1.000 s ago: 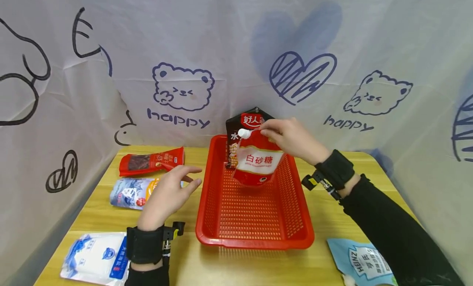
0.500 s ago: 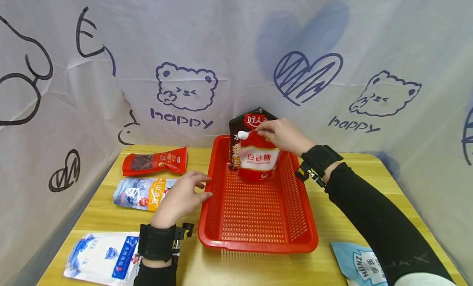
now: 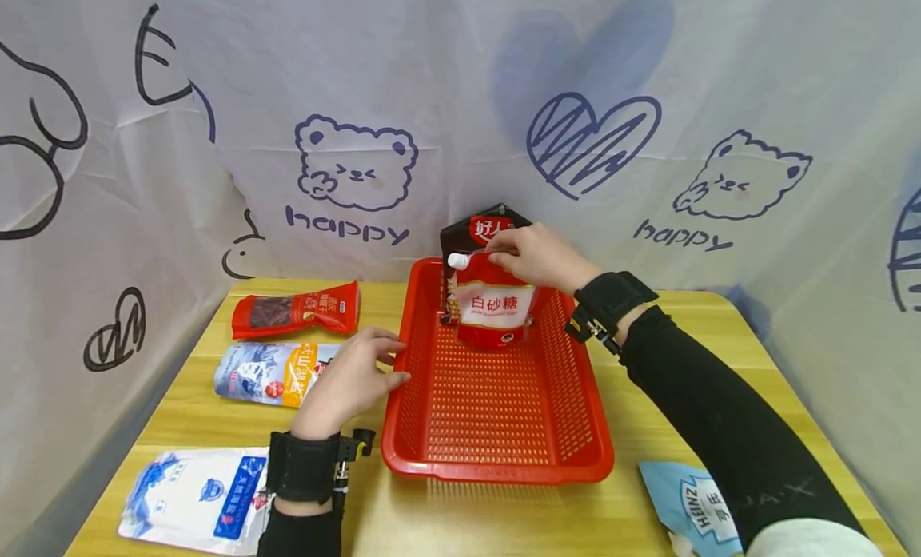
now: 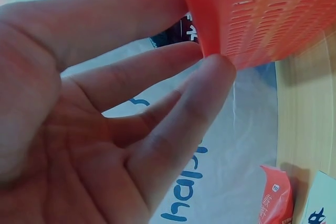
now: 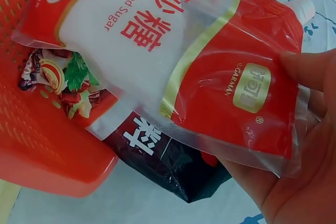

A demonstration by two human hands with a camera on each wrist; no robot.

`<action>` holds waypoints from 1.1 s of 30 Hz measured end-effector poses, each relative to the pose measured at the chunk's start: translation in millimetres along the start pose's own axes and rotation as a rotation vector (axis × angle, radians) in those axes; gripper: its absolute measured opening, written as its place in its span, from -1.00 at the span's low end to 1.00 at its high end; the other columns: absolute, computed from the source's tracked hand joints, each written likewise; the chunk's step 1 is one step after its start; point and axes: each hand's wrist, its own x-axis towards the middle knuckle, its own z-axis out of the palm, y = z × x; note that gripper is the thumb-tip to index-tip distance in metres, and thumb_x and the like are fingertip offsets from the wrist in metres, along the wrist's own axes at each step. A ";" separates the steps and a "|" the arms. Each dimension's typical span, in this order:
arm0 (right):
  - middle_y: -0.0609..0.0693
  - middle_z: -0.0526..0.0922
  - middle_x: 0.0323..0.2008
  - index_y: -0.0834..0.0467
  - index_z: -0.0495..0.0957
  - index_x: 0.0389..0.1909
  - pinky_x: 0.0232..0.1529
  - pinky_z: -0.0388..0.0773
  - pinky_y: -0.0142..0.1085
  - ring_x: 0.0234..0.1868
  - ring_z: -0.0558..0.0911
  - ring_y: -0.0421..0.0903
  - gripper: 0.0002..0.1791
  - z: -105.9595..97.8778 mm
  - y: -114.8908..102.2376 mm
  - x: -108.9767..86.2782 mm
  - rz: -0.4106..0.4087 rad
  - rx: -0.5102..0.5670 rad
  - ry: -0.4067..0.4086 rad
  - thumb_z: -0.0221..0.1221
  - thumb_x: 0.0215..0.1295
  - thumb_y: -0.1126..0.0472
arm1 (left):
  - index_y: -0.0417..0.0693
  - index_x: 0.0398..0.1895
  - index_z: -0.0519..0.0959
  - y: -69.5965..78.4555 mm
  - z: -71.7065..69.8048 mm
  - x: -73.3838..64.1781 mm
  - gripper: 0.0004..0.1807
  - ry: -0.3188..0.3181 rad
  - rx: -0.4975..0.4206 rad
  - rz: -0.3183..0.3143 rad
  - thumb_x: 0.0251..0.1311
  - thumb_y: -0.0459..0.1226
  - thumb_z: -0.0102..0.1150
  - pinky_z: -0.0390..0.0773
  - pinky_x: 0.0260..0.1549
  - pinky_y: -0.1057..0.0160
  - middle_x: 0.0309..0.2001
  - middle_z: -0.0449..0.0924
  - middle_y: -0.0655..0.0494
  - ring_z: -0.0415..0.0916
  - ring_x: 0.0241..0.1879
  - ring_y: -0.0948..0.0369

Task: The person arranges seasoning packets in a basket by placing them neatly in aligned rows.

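My right hand [image 3: 540, 255] pinches the top edge of a red and white spouted pouch of granulated sugar [image 3: 495, 305]. The pouch hangs upright in the back half of the red perforated basket [image 3: 496, 471], its white cap [image 3: 458, 260] pointing left. Behind it leans a black seasoning pouch [image 3: 460, 239], partly covered. In the right wrist view the thumb lies on the front of the sugar pouch [image 5: 231, 82], with fingers behind. My left hand [image 3: 356, 377] touches the basket's left rim with fingertips, its fingers loosely extended; the left wrist view shows them against the red rim [image 4: 207, 19].
On the table's left lie a red snack packet [image 3: 295, 311], a blue and orange salt bag [image 3: 266, 373] and a white and blue salt bag [image 3: 194, 497]. A light-blue Heinz pouch [image 3: 691, 505] lies front right beside my sleeve. A cloth curtain [image 3: 460, 125] stands behind.
My right hand has moved slightly left and lowered the sugar pouch into the basket. My left hand has moved right, from beside the basket to its rim.
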 end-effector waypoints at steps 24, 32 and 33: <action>0.18 0.56 0.33 0.17 0.50 0.38 0.15 0.62 0.16 0.24 0.61 0.20 -0.52 -18.8 37.7 -118.9 0.076 0.288 0.238 0.23 0.51 0.19 | -0.30 0.18 0.65 2.4 2.3 0.4 -0.57 -0.023 -0.031 -0.013 0.27 -0.33 0.41 0.66 0.04 -0.12 0.29 0.49 -0.21 0.61 0.12 -0.11; 0.19 0.46 0.42 0.12 0.44 0.46 0.05 0.68 0.15 0.28 0.59 0.25 -0.42 26.0 61.3 -156.8 0.244 0.377 0.231 0.24 0.50 0.05 | -0.29 0.18 0.65 3.2 2.6 0.8 -0.57 -0.021 -0.040 -0.036 0.27 -0.34 0.40 0.67 0.02 -0.10 0.29 0.50 -0.17 0.61 0.12 -0.08; 0.20 0.45 0.43 0.13 0.42 0.47 0.04 0.69 0.14 0.28 0.59 0.25 -0.40 32.7 64.0 -159.9 0.255 0.397 0.231 0.24 0.50 0.05 | -0.30 0.18 0.65 3.5 2.6 0.6 -0.58 -0.021 -0.037 -0.033 0.27 -0.34 0.40 0.66 0.03 -0.11 0.29 0.49 -0.18 0.61 0.12 -0.09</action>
